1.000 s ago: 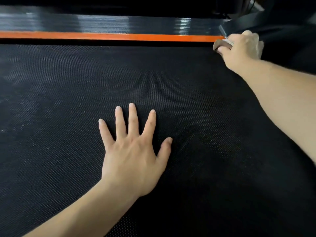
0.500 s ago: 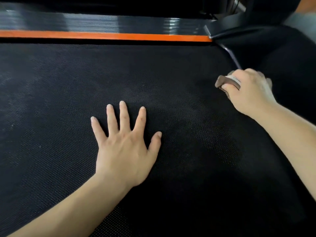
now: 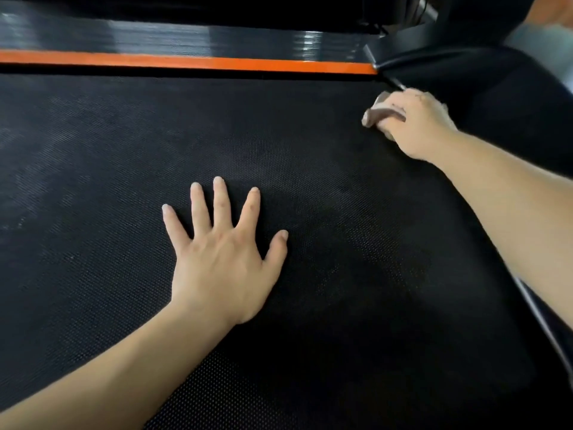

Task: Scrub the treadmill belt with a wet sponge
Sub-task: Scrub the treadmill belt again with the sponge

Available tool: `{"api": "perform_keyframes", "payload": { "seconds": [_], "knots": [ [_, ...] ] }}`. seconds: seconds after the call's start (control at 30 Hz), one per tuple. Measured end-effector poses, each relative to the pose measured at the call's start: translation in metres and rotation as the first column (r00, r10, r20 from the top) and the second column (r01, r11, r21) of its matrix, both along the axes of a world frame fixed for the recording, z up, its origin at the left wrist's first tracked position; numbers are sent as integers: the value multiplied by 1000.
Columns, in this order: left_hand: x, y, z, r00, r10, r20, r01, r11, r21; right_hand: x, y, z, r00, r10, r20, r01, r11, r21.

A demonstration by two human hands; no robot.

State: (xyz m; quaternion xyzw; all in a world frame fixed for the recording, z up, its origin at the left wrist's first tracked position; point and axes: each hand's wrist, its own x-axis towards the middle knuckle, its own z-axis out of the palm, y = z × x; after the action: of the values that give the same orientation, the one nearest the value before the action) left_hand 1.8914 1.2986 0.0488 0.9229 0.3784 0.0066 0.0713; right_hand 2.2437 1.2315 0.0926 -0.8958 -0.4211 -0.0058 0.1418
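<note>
I'm over a piece of exercise equipment, indoors: a textured black treadmill belt (image 3: pixel 93 181) fills my view, edged by an orange stripe (image 3: pixel 186 62) and a glossy black side rail (image 3: pixel 155 38). Home or gym, I cannot tell.

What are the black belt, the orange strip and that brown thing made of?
Belt: likely rubber, matt, with fine dotted texture. Orange strip: smooth plastic or painted metal, can't tell. Brown sponge: seemingly soft foam, bent in the right hand; blurred.
</note>
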Motion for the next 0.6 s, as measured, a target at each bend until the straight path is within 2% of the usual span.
{"api": "perform_keyframes", "payload": {
  "seconds": [0.2, 0.37, 0.47, 0.6],
  "knots": [
    [-1, -1, 2, 1000, -8, -1, 8, 1000, -4, -75, -90, 20, 976, 20, -215, -24, 1000, -15],
    [-2, 0, 2, 1000, -23, 2, 23, 1000, -15, -152, -165, 32, 944, -36, -329, -5, 992, -123],
    [-5, -1, 1, 999, -35, 17, 35, 999, -4, -182, -192, 31, 947, -54, -317, 13, 991, -130],
    [-6, 0, 0, 999, -41, 36, 41, 999, -5, -166, -172, 27, 959, -46, -280, 19, 995, -101]
  ]
}}
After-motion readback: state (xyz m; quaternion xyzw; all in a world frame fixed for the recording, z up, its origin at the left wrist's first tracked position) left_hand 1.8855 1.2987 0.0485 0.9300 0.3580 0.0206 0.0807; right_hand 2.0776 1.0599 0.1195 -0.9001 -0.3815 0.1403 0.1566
